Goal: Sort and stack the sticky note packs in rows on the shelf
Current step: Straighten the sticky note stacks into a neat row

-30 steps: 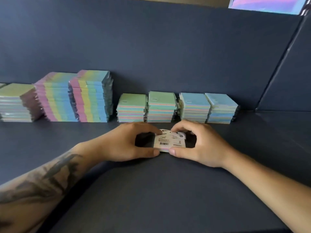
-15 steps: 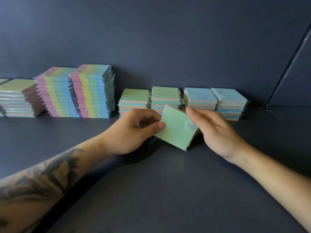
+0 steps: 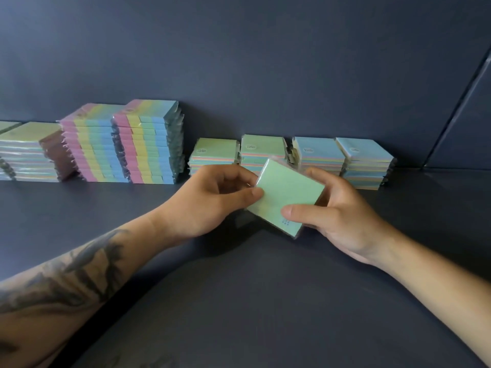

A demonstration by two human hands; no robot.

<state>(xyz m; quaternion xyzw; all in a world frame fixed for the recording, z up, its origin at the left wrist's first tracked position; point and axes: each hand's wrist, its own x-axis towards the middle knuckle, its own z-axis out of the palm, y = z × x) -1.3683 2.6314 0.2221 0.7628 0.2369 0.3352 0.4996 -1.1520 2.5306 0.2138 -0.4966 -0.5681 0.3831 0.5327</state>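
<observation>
- Far left at about 9 o'clock, a stack of yellow-green packs (image 3: 29,152) is already squared up against the back wall (image 3: 239,62) of the shelf (image 3: 239,301), so that bit looks done.
- Next to it, two tall rainbow stacks (image 3: 122,144) stand side by side, touching, and are the highest piles in the row.
- The left hand (image 3: 212,200) pinches the left edge of a green sticky note pack (image 3: 284,197) with its thumb on top and fingers curled under.
- That pack is held tilted above the shelf, near 12 o'clock of the view's middle, not yet placed.
- Behind it, two short green stacks (image 3: 239,150) look like its likely home; probably the one at 11 o'clock or the one dead ahead.
- The right hand (image 3: 340,216) grips the pack's right side, with the thumb on its face.
- At 1 o'clock, two blue stacks (image 3: 342,158) sit low, so there's room left to build.
- Nothing blocks the way; the side panel (image 3: 465,123) at 2 o'clock only bounds the row.
</observation>
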